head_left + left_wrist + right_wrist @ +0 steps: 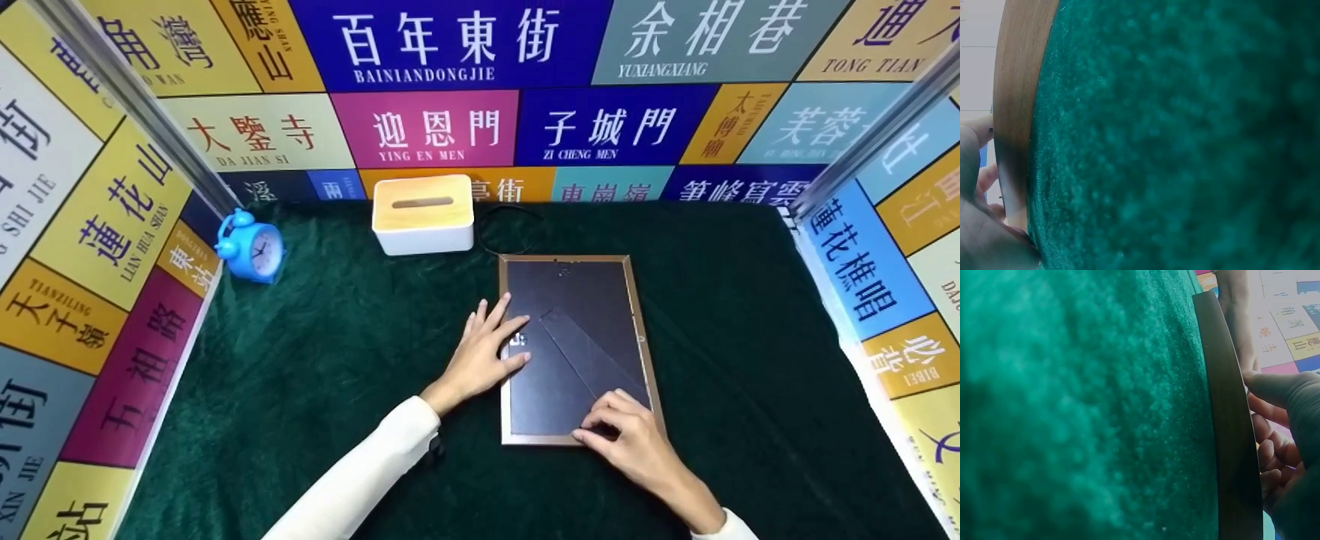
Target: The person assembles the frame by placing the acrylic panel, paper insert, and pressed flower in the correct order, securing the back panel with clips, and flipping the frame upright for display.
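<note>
A picture frame [566, 352] lies face down on the cloth, its dark backing board, brown wooden rim and slanting stand leg upward. Spread fingers of my left hand [484, 352] rest on its left rim, near a small metal clip. Along the lower rim, my right hand [626, 439] has its fingers curled, thumb and index fingertips together at the board's bottom edge. Whatever small part lies between those fingertips is hidden. The right wrist view shows the frame's dark side edge [1230, 416] beside the curled fingers; the left wrist view shows the wooden side [1019, 101] beside the left hand.
A white tissue box [424, 225] with a wooden lid stands at the back, a thin black cord [517, 247] beside it. The blue alarm clock [251, 251] is at the back left. Green cloth [360, 322] covers the table, and printed panels [461, 45] wall three sides.
</note>
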Demonstrator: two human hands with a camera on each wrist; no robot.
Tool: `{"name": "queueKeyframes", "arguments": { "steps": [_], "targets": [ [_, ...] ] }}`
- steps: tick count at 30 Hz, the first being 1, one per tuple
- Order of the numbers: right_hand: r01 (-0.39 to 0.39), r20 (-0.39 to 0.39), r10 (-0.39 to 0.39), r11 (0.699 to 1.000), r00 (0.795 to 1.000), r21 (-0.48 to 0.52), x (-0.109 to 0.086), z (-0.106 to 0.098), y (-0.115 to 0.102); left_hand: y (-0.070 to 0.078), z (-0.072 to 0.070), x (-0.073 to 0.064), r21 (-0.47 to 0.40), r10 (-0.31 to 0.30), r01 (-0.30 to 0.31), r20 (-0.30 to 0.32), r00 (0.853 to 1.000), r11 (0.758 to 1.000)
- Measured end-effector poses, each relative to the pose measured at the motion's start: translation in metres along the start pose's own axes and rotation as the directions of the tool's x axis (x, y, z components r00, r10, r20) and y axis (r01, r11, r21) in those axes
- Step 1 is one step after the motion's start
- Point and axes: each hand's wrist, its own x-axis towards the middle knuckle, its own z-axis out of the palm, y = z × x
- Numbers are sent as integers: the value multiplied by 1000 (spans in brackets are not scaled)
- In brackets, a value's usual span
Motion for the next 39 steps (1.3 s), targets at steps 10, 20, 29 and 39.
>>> {"name": "queueKeyframes", "arguments": {
  "steps": [10, 20, 29, 39],
  "targets": [
    [39, -22, -40, 998, 999, -41, 1, 0, 3, 1, -1, 0, 18, 14, -14, -7, 1000, 1000],
    [-62, 14, 63, 995, 998, -80, 6, -2, -5, 2, -3, -1, 15, 46, -46, -26, 999, 999],
    [-217, 97, 226, 972, 969, -93, 15, -7, -14, 2, -2, 0, 12, 53, -53, -21, 998, 999],
    [-252, 155, 271, 959, 950, -130, 18, -9, -11, 2, -1, 0, 12, 23, -22, -17, 1000, 1000]
  ]
}}
